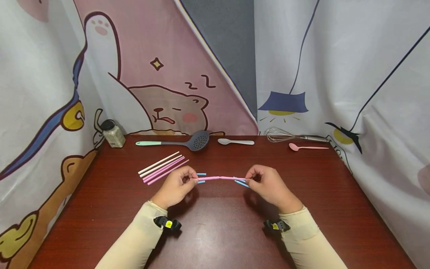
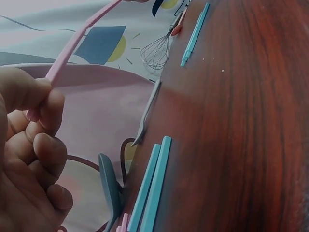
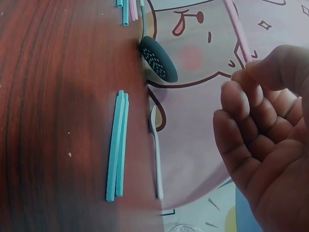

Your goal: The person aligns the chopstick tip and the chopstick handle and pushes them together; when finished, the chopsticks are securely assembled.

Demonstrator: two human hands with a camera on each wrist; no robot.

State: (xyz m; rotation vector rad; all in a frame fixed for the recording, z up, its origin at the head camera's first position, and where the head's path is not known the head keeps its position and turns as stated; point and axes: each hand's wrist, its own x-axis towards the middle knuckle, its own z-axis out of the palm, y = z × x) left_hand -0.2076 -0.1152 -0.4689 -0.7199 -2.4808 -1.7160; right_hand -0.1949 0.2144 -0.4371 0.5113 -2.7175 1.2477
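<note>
Two pink chopstick halves (image 1: 208, 178) meet end to end above the table, with a slight bend at the joint. Whether they are joined or only touching, I cannot tell. My left hand (image 1: 179, 186) pinches the left half's outer end between thumb and forefinger. The right half's outer end is pinched by my right hand (image 1: 270, 186). On the table below lie blue chopstick pieces, one pair (image 2: 157, 181) near the left hand and another pair (image 3: 116, 150) near the right. In the head view the hands partly hide both pairs.
Cream and pink chopsticks (image 1: 162, 168) lie left of my left hand. Along the back edge are a jar (image 1: 114, 134), a slotted skimmer (image 1: 198, 141), a pale spoon (image 1: 236, 142), a whisk (image 1: 279, 135) and a pink spoon (image 1: 307, 147). Printed curtains stand behind the table (image 1: 208, 239).
</note>
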